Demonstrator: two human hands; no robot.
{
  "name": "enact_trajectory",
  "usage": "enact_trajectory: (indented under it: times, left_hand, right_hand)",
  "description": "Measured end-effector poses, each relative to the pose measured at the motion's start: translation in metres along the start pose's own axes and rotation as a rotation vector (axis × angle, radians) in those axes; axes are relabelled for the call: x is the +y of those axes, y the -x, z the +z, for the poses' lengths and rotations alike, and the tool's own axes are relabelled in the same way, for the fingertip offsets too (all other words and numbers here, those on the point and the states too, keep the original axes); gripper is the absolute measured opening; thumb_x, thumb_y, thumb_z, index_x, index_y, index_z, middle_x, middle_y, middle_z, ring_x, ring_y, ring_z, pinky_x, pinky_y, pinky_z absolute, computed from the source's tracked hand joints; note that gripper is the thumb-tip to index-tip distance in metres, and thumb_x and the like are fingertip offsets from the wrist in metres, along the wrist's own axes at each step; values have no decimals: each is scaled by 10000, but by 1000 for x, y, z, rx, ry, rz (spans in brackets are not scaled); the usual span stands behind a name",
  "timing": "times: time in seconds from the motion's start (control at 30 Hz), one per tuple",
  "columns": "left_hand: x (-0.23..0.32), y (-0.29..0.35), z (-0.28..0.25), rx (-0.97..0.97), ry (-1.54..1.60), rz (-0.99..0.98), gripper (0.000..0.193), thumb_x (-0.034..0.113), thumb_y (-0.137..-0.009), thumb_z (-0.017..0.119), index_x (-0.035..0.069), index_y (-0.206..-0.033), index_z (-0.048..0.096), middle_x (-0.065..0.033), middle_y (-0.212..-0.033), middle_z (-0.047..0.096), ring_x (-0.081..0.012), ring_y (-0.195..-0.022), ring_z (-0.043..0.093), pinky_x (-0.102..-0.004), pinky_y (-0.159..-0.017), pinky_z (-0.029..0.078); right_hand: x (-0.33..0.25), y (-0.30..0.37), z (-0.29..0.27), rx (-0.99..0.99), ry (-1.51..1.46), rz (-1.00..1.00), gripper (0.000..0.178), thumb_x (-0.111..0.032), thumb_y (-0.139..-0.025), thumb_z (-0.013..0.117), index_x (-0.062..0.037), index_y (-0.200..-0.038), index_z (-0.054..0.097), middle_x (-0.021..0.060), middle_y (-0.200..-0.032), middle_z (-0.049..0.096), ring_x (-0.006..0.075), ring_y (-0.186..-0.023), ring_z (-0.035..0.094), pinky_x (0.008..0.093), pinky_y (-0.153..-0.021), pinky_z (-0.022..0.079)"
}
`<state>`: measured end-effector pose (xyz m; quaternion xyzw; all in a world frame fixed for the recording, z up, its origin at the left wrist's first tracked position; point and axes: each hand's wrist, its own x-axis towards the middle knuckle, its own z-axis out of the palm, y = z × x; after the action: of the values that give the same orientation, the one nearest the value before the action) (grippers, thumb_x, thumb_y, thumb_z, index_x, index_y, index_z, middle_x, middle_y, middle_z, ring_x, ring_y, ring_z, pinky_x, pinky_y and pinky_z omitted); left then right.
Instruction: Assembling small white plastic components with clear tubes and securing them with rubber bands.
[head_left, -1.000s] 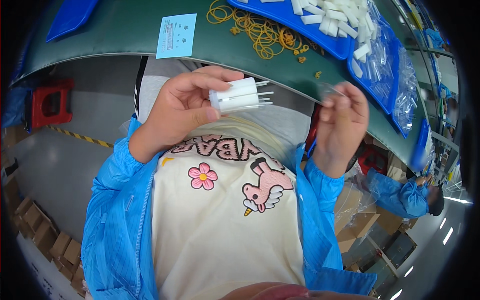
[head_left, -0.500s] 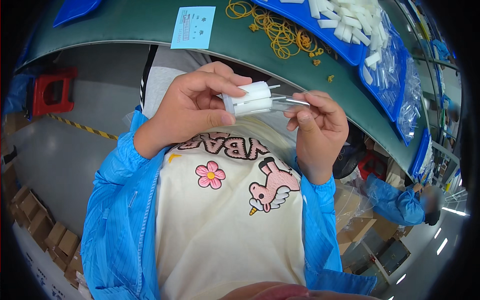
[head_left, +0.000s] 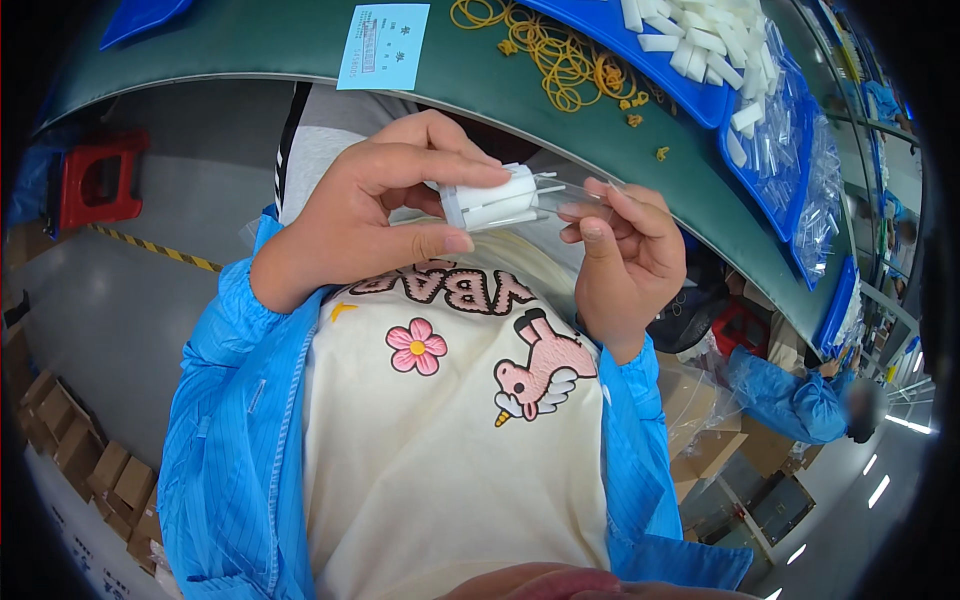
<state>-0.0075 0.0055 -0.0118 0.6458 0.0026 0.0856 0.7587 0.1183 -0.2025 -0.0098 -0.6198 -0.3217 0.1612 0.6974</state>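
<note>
My left hand [head_left: 400, 180] is closed around a white cylinder [head_left: 503, 198] with a clear rim at its left end, held level above my lap. Several thin rods [head_left: 545, 187] stick out of the cylinder's right end. My right hand [head_left: 635, 235] pinches the far end of a clear plastic piece [head_left: 580, 190] between thumb and fingers. That piece reaches toward the cylinder's right end; whether it is a tube or a flat strip, I cannot tell. My left fingers and thumb cover part of the cylinder.
On the green table [head_left: 250, 45] lie a light-blue card [head_left: 385, 50] and a heap of yellow rubber bands [head_left: 565, 60]. Blue trays [head_left: 690, 105] at right hold white blocks [head_left: 700, 40] and clear tubes [head_left: 780, 160]. A red stool [head_left: 100, 180] stands left; another person's blue sleeve [head_left: 790, 395] shows at right.
Both hands have shifted slightly left with what they hold. The cylinder has turned a little, and its rods show more clearly. The right fingers still grip the clear piece.
</note>
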Motion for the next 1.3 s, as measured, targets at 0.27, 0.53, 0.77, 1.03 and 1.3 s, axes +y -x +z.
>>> enact_trajectory:
  times: [0.27, 0.53, 0.77, 1.03, 1.3]
  left_hand:
    - [15, -3, -8, -77, -141, -96, 426, 99, -687, 757, 52, -1106, 696, -77, -1092, 551, -184, -1019, 544, -277, -793, 482]
    - [11, -1, -9, -61, -109, -106, 393, 99, -690, 747, 49, -1078, 705, -88, -1087, 575, -190, -1005, 564, -279, -760, 506]
    - [4, -2, -7, -28, -83, -46, 365, 91, -732, 736, 21, -1086, 687, -115, -1110, 567, -193, -1015, 565, -275, -755, 521]
    - [2, -2, -2, 39, -52, -19, 378, 3, -744, 707, 11, -1120, 667, -116, -1153, 547, -184, -1031, 556, -281, -825, 531]
    - [7, -1, 1, 50, -257, 13, 381, -4, -759, 692, 48, -1135, 671, -95, -1138, 553, -170, -1007, 546, -261, -790, 510]
  right_hand:
    - [12, 0, -4, -66, -62, 7, 276, 114, -836, 610, 42, -1101, 582, 179, -1103, 561, 256, -908, 684, 303, -780, 588]
    - [8, -7, -12, -160, -139, 107, 265, 117, -808, 636, 56, -1064, 608, 179, -1076, 575, 276, -904, 684, 309, -785, 585]
    - [10, -5, -14, -125, -157, 120, 246, 97, -820, 634, 61, -1060, 593, 180, -1069, 572, 277, -918, 681, 322, -773, 591]
    - [16, -2, -12, -85, -201, 73, 242, 87, -853, 594, 48, -1090, 559, 191, -1097, 565, 286, -929, 678, 342, -769, 596]
    - [14, 3, -7, -59, -32, 4, 241, 94, -867, 574, 40, -1102, 561, 182, -1107, 551, 288, -948, 676, 332, -828, 571]
